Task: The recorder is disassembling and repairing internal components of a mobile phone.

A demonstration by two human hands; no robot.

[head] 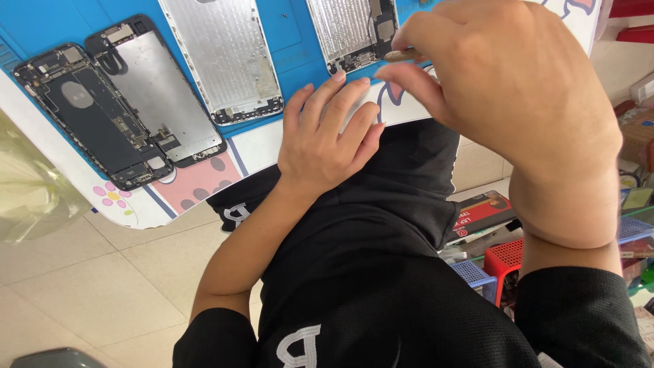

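Observation:
My left hand (330,140) rests flat, fingers together, on the near edge of the white table (61,170), holding nothing. My right hand (507,88) is raised above the table edge, its fingers pinched on a small brown tool handle (402,54). The tool's tip points at an opened silver phone body (354,31) on the blue work mat (286,34). Beside it lie a silver phone back shell (225,58), a screen panel with metal plate (160,88) and a dark opened phone body (92,116).
The table edge carries a pink and flower print (112,195). A beige tiled floor (88,286) lies below. At the right stand a red plastic basket (507,262), a blue basket (473,272) and a dark box (484,211). A clear plastic bag (27,191) hangs at left.

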